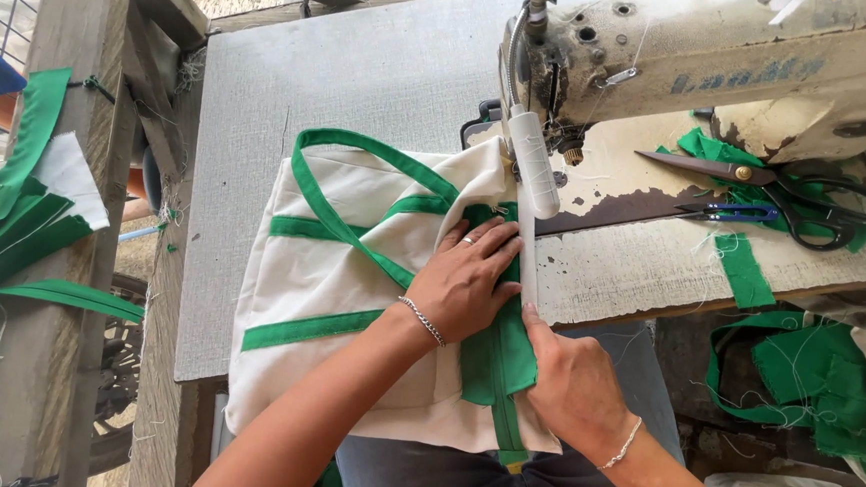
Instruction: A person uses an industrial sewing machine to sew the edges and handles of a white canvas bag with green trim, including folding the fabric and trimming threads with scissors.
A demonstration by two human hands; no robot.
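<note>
1. We work at a worn sewing machine on a grey table, scissors off to the right
2. Our left hand lies flat, fingers spread, on the cream bag; our right hand pinches the green cloth
3. Fingertips near the needle risk a prick, we judge
4. Loose straps might snag
</note>
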